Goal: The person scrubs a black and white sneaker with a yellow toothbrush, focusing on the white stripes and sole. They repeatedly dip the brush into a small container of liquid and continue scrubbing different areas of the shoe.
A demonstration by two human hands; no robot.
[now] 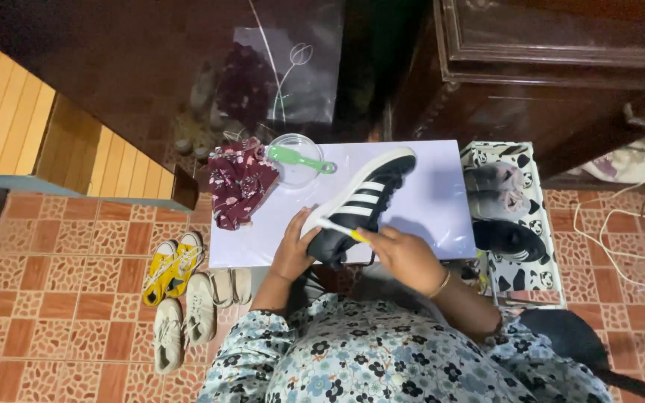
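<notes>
The black sneaker (pixel 360 205) with 3 white stripes lies tilted over the white table (pixel 434 201); it looks light, stiff in the sole and soft in the upper. My left hand (pixel 293 250) cups its heel, fingers wrapped. My right hand (pixel 404 254) pinches a yellow-handled toothbrush (pixel 341 229) against its side. A clear bowl (pixel 296 160) sits beyond.
</notes>
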